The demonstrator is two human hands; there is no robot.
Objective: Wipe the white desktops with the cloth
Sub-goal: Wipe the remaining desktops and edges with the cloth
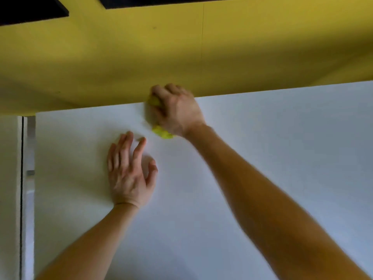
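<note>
The white counter filled the lower frame beneath a yellow partition, and at its far edge, mid-frame, my right hand curled round the yellow cloth, which was mostly hidden and blurred under it, while my left hand lay flat with fingers spread just below.

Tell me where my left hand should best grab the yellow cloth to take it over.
Probably the bunched tail of the yellow cloth poking out below the heel of the right hand. Pinch it from the near left, where the left hand rests open on the white desktop; the rest is covered by the right hand's curled fingers.
</note>
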